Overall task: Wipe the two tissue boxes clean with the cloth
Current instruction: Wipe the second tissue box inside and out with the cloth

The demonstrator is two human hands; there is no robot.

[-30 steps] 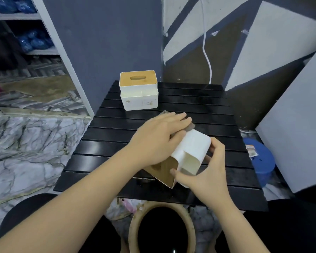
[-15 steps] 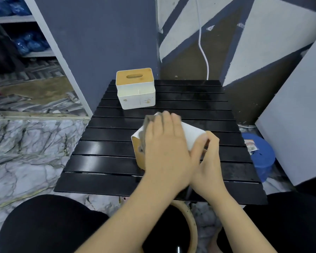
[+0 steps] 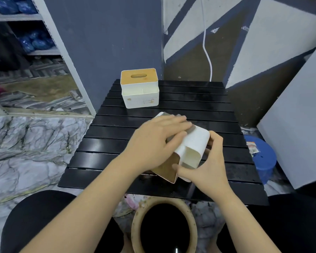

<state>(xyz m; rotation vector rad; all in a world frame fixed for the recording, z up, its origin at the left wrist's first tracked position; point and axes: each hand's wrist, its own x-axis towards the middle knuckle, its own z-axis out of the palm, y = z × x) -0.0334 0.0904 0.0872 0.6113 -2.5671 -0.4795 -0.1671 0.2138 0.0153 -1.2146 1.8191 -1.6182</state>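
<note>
At frame centre, above the black slatted table (image 3: 199, 110), the tilted tissue box (image 3: 193, 145) is clamped in the right hand (image 3: 206, 167). The left hand (image 3: 153, 143), fingers flat, presses the grey cloth (image 3: 191, 129) onto it. The second tissue box (image 3: 140, 88) stands upper centre; its small markings are unreadable.
</note>
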